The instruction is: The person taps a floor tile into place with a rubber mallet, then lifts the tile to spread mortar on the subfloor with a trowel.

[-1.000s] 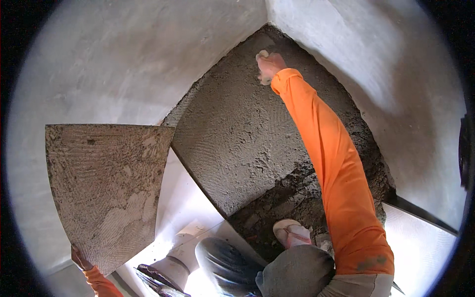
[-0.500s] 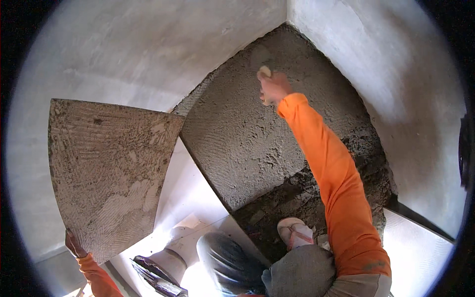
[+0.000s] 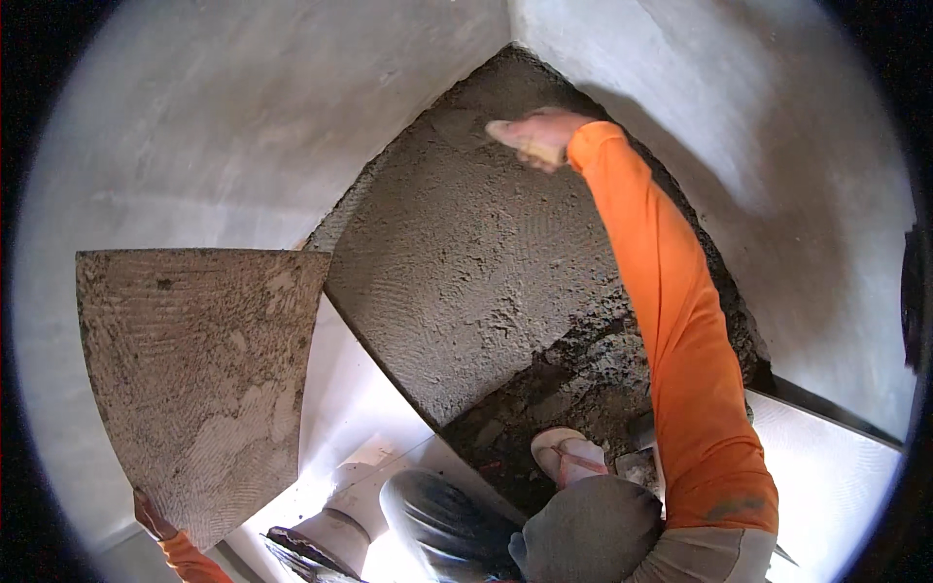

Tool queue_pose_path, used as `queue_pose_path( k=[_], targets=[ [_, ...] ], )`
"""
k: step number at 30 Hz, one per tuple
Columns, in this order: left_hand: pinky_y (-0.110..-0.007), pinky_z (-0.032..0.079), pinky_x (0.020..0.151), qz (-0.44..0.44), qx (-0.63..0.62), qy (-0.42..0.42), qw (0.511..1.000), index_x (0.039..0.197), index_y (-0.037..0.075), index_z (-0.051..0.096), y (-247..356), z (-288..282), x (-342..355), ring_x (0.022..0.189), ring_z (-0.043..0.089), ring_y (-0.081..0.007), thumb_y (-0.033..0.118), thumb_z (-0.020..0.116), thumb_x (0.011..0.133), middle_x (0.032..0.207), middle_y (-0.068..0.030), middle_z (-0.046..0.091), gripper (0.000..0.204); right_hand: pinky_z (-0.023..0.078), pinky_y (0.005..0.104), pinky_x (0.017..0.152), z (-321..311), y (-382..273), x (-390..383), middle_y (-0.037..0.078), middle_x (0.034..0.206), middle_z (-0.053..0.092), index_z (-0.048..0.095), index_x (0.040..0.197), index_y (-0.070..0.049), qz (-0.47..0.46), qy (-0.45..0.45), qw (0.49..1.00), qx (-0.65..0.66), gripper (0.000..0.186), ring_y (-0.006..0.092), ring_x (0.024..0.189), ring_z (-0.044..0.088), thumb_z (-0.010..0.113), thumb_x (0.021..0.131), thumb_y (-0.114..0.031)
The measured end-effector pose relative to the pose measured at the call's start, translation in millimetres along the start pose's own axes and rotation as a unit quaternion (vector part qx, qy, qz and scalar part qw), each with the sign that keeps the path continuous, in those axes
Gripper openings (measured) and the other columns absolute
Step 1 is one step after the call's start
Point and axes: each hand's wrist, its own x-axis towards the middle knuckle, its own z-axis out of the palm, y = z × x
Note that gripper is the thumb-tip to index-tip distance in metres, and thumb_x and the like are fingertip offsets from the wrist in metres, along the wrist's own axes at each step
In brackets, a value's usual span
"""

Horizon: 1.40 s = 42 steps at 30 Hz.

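Grey mortar bed (image 3: 466,282), wet and rough, fills the corner of the floor where two pale plastered walls (image 3: 243,117) meet, seen from above through a wide, curving lens. An orange-sleeved arm (image 3: 671,321) reaches from the lower right up across the mortar, and the right hand (image 3: 544,131) at its end rests on the far part of the bed near the corner, its grip closed around a small pale tool (image 3: 510,136) whose tip touches the mortar; the kind of tool is too small to tell. Fine combed ridges mark the middle of the bed, while the patch nearest the person is darker, lumpier and wetter. At the left, the left hand (image 3: 151,510), only partly in view at the lower edge, grips the bottom corner of a large square tile (image 3: 194,379), held up tilted with its mortar-smeared back toward the camera; the tile is well apart from the bed. White laid tiles (image 3: 360,418) border the bed on the near left and another lies at the lower right. A foot in a pale sandal (image 3: 569,457) stands on the dark mortar, just beside a bent knee in grey trousers (image 3: 583,530).
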Motion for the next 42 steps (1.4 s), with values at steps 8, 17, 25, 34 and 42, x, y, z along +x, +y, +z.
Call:
queue_pose_path(
  k=[8, 17, 25, 34, 42],
  targets=[
    [-0.038, 0.039, 0.1, 0.062, 0.074, 0.069, 0.993, 0.121, -0.005, 0.056, 1.9, 6.7, 4.1, 0.111, 0.051, -0.0272, 0.043, 0.05, 0.097, 0.116, -0.0176, 0.057, 0.054, 0.053, 0.0335, 0.062, -1.2, 29.5, 5.2, 0.009, 0.082, 0.057, 0.057, 0.092, -0.001, 0.027, 0.169, 0.943, 0.284, 0.048, 0.0199, 0.072, 0.058, 0.057, 0.09, -0.049],
    [-0.038, 0.036, 0.107, 0.082, 0.118, 0.111, 0.983, 0.13, -0.006, 0.051, -106.7, -32.5, 17.0, 0.125, 0.046, -0.0316, 0.04, 0.049, 0.098, 0.134, -0.0237, 0.051, 0.057, 0.053, 0.0363, 0.057, 9.0, 15.3, 20.2, 0.012, 0.075, 0.058, 0.055, 0.086, -0.002, -0.004, 0.136, 0.927, 0.349, 0.039, 0.0219, 0.065, 0.06, 0.056, 0.092, -0.04],
    [-0.037, 0.038, 0.104, 0.061, 0.093, 0.101, 0.989, 0.129, -0.005, 0.052, -105.9, -24.8, 23.5, 0.122, 0.048, -0.031, 0.041, 0.05, 0.096, 0.131, -0.0225, 0.053, 0.056, 0.05, 0.0337, 0.05, 19.1, 29.6, 36.5, 0.011, 0.075, 0.059, 0.053, 0.098, -0.003, -0.003, 0.183, 0.868, 0.461, 0.035, 0.0202, 0.058, 0.058, 0.061, 0.092, -0.037],
    [-0.038, 0.04, 0.101, 0.027, 0.09, 0.103, 0.99, 0.127, -0.004, 0.053, -59.2, 36.7, 40.2, 0.117, 0.05, -0.0305, 0.039, 0.051, 0.096, 0.128, -0.0211, 0.054, 0.054, 0.051, 0.0364, 0.049, 30.7, 12.8, 72.2, 0.014, 0.076, 0.061, 0.056, 0.097, 0.005, -0.048, 0.331, 0.812, 0.479, 0.034, 0.0231, 0.06, 0.062, 0.062, 0.089, -0.028],
    [-0.04, 0.042, 0.098, 0.036, 0.067, 0.091, 0.993, 0.125, -0.004, 0.054, -51.1, 52.3, 53.8, 0.114, 0.051, -0.03, 0.038, 0.052, 0.095, 0.125, -0.0199, 0.055, 0.051, 0.049, 0.0354, 0.046, 94.2, 95.5, -61.9, 0.009, 0.076, 0.059, 0.052, 0.114, -0.008, -0.058, 0.312, 0.737, 0.597, 0.04, 0.021, 0.057, 0.059, 0.06, 0.092, -0.041]
  ],
)
